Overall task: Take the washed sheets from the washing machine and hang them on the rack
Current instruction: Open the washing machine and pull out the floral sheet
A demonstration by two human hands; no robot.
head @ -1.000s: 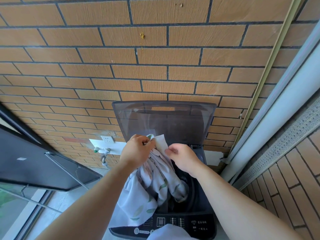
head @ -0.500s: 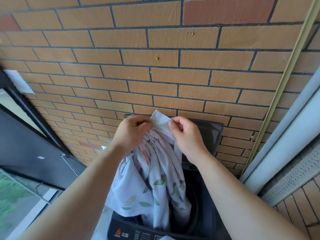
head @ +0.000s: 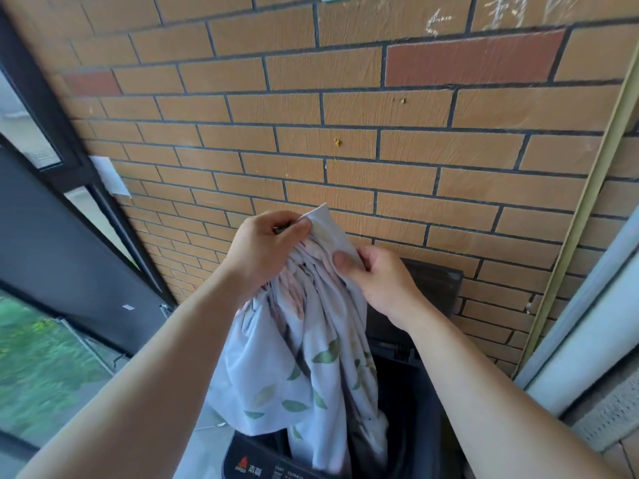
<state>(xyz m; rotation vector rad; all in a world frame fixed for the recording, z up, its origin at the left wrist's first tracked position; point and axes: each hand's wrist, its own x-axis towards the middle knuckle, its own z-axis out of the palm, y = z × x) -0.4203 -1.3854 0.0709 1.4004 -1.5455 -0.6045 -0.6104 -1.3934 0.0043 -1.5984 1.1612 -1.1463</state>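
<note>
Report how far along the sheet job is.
Done: the lid of the washing machine stands open and the leaf-print sheet is lifted partway out. In hand: the left hand grips its bunched top, the right hand pinches an edge. Left: its lower end hangs in the machine, and no rack is in view, so hanging has not begun.

Both hands grip leaf-print sheet, bunched, hanging above washing machine.
</note>
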